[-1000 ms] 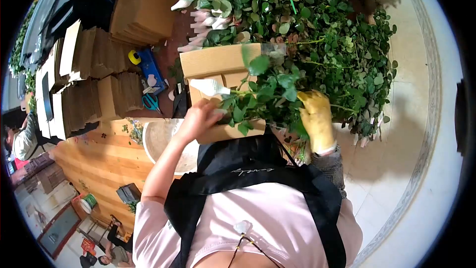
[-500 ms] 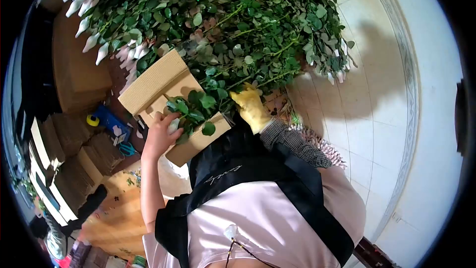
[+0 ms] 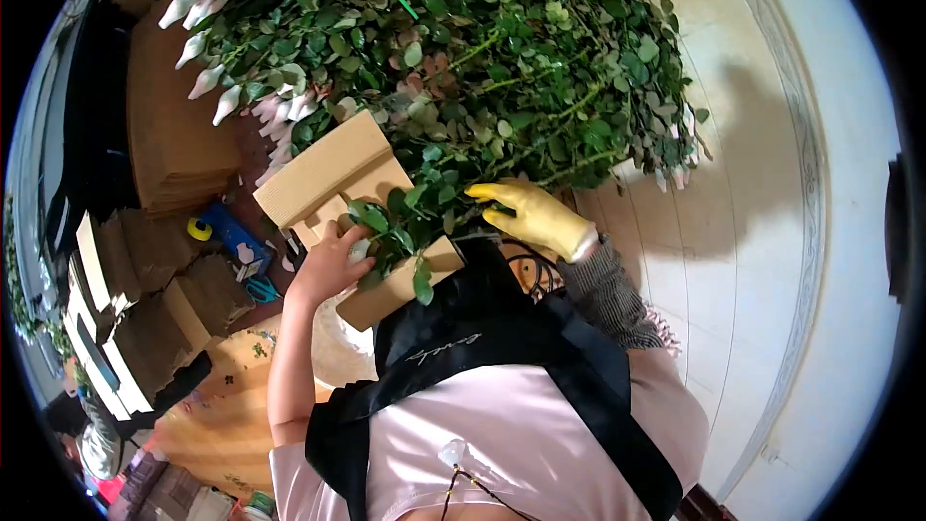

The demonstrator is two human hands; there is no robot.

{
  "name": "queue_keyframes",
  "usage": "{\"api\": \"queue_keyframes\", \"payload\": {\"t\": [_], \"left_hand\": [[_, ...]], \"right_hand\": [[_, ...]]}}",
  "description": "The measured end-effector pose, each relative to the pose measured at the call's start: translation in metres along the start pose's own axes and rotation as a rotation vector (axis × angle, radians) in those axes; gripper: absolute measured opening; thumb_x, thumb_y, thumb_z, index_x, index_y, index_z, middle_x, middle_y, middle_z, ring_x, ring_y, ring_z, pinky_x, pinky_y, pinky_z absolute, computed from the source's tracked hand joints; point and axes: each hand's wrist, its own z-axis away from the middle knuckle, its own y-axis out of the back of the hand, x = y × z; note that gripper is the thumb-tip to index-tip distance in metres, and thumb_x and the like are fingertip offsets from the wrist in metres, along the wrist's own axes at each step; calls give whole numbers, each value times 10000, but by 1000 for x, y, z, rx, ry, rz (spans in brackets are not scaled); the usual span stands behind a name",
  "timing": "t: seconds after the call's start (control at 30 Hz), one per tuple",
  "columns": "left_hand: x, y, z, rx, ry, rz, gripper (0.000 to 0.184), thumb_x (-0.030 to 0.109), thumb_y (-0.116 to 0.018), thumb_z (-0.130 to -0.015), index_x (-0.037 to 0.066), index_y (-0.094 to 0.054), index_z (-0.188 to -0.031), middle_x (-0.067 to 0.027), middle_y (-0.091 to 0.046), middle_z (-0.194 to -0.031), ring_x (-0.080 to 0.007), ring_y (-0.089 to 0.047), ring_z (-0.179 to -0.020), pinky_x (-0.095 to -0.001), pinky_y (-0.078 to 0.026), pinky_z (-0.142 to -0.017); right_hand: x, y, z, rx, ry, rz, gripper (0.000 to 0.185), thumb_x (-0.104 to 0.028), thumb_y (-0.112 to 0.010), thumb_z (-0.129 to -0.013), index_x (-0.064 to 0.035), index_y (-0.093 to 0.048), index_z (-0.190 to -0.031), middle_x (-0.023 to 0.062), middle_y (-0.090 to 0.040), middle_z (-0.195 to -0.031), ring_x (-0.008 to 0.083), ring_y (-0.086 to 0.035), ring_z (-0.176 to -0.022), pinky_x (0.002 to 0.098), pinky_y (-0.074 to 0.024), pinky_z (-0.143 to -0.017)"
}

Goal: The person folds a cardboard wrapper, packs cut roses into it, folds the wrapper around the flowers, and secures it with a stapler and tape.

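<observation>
My left hand (image 3: pixel 333 265), bare, is closed around the pale, covered head of a rose (image 3: pixel 359 251) at the box's left end. The rose's green leaves (image 3: pixel 391 232) spill across the folded cardboard box (image 3: pixel 386 301), one leaf hanging over the near wall. To the right, my right hand (image 3: pixel 535 215) wears a yellow glove, thumb and fingers apart, beside the stem end of that foliage. Its fingertips lie near the stems, and I see nothing gripped in them. Beyond both hands lies a big heap of leafy roses (image 3: pixel 463 68).
White-sleeved rose heads (image 3: pixel 227 104) stick out on the heap's left. Cardboard stacks (image 3: pixel 183 125) stand at the left, with a yellow tape measure (image 3: pixel 200 229), blue scissors (image 3: pixel 258 289) and a blue box (image 3: pixel 234 236) nearby. A white wall (image 3: pixel 858 232) borders the right.
My right hand has moved right, and its fingers have spread from a closed pose. My left hand remains at the rose head. The whole view has shifted slightly.
</observation>
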Motion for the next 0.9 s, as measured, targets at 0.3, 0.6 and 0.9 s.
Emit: {"api": "queue_keyframes", "payload": {"t": [0.3, 0.6, 0.9], "left_hand": [[-13, -27, 17, 256, -115, 58, 388, 235, -677, -926, 155, -584, -1294, -199, -494, -1072, -418, -613, -919, -463, -518, -805], [-39, -57, 41, 368, -213, 479, 431, 14, -670, -912, 81, -559, -1323, -127, -515, -1275, -277, -570, -1173, -353, -508, -947], [-21, -59, 24, 584, -88, 123, 326, 177, -736, -838, 78, -672, -1142, -154, -534, -1019, -354, -570, -955, -434, -489, -820]], "right_hand": [[15, -32, -21, 74, 4, 135, 516, -153, -700, -874, -71, -546, -1360, 185, -666, -1215, 352, -638, -1108, 419, -512, -967], [-20, 55, -127, 90, -100, 425, 529, -200, -635, -945, -167, -482, -1450, 97, -583, -1405, 257, -603, -1223, 433, -450, -1082], [38, 6, -268, 46, 10, 949, 172, -59, -621, -857, -125, -726, -976, 67, -736, -957, 268, -699, -926, 387, -554, -834]]}}
